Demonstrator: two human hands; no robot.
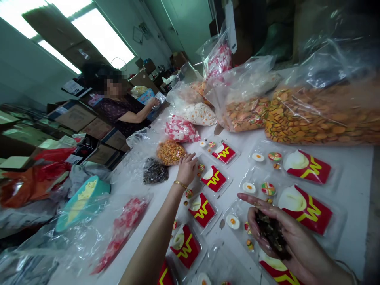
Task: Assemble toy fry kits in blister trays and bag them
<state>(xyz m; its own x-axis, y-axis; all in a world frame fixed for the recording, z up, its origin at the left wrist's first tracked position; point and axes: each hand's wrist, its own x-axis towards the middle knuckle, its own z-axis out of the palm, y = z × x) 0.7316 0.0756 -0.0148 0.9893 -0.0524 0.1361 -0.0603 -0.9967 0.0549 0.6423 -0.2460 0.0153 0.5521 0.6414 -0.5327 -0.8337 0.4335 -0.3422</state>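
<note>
My right hand [295, 231] is cupped around a clump of small, dark, shiny pieces [271, 233], its index finger stretched out over the trays. My left hand [186, 171], with a gold bracelet at the wrist, reaches over a clear plastic tray in the farther row. Its fingers are bent down together by the tray's small pieces; whatever lies between the fingertips is too small to make out. Clear trays [338, 206] stand in two rows. Many hold a red fries-box piece [322, 168] with a yellow zigzag, a fried-egg piece [248, 187] and a round colourful piece [268, 189].
Bags of orange pieces [320, 114], pink-and-white pieces [181, 129], egg pieces [199, 114] and dark pieces [154, 171] line the table's far side. A turquoise basin [102, 186] and a red-pink bag [126, 221] lie left. Another person [127, 107] works beyond, near cardboard boxes [73, 114].
</note>
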